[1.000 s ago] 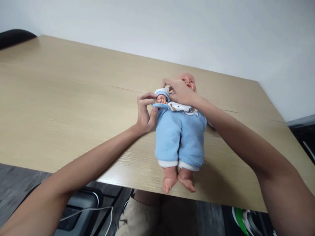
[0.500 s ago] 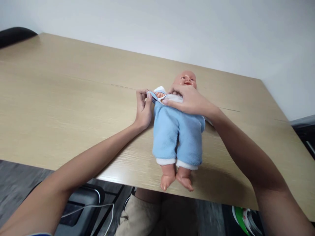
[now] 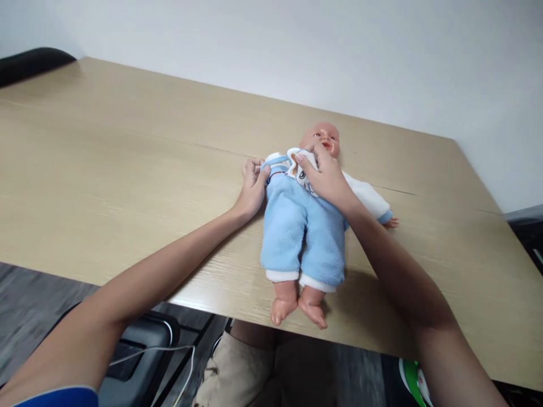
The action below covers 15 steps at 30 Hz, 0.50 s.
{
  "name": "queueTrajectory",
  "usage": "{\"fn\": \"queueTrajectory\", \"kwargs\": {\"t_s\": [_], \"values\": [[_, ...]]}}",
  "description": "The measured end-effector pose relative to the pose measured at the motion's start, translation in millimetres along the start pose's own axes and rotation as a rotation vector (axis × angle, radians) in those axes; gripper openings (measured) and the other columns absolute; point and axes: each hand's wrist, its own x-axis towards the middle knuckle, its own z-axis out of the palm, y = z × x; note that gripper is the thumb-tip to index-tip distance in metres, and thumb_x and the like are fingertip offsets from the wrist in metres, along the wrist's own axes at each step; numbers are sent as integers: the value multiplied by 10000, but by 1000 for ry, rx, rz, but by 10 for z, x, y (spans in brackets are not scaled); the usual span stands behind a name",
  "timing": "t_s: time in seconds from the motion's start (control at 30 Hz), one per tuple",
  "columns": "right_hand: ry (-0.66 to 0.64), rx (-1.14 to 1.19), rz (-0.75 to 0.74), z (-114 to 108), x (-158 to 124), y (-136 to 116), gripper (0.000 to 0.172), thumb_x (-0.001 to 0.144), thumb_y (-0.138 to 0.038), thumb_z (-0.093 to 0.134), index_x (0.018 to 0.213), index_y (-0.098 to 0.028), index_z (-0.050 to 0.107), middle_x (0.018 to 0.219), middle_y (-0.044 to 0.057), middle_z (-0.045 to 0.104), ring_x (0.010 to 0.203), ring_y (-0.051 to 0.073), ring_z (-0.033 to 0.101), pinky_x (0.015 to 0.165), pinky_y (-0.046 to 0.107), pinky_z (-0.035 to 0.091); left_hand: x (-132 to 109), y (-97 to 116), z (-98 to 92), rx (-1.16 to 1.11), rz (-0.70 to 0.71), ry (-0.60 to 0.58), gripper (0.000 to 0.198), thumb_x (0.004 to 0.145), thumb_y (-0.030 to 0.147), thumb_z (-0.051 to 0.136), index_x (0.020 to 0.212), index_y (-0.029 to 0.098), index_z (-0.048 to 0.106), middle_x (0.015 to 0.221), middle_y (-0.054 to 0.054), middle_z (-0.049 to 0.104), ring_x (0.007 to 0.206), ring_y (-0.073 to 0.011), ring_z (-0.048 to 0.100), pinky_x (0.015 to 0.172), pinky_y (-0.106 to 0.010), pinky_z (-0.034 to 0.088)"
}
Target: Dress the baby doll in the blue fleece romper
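Observation:
A baby doll (image 3: 323,133) lies on its back on the wooden table (image 3: 127,169), its bare feet toward me. It wears fluffy light-blue overalls (image 3: 283,226) with white cuffs and a white-sleeved top. My left hand (image 3: 255,180) is closed on blue fabric at the left side of the doll's chest. My right hand (image 3: 324,172) lies over the other side of the chest, thumb and fingers pinching the white bib (image 3: 294,161) with a printed animal face. The doll's white sleeve (image 3: 367,198) reaches out to the right, with its hand showing. Its other hand is hidden.
A black chair back (image 3: 36,63) stands at the far left. Below the table's near edge are a dark case (image 3: 148,339) with a white cable and, at bottom right, a green and white item (image 3: 411,381). A white wall rises behind the table.
The doll's hand near my left hand is now covered by fabric. My right hand has turned and pulled up the bib, baring its print. The right sleeve has come into view.

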Motion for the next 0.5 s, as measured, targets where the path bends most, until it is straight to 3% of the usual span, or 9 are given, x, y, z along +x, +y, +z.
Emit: {"fn": "queueTrajectory", "kwargs": {"t_s": [0.27,0.5], "values": [[-106,-71,59,23,-23,-81,445,1043,-747,769,1057,-322,637,1050,60,778,1054,326,692,995,469,567,98,2,33,-340,-186,11,460,1129,635,839,1130,307,516,1009,28,635,941,-174,677,883,-275,609],[-206,-25,8,24,-19,-177,420,956,-709,814,1082,-325,700,1113,44,814,1108,341,732,981,480,582,311,-3,99,-629,-332,-15,431,1076,455,947,1144,322,543,943,60,722,816,-153,735,748,-259,618]]}}
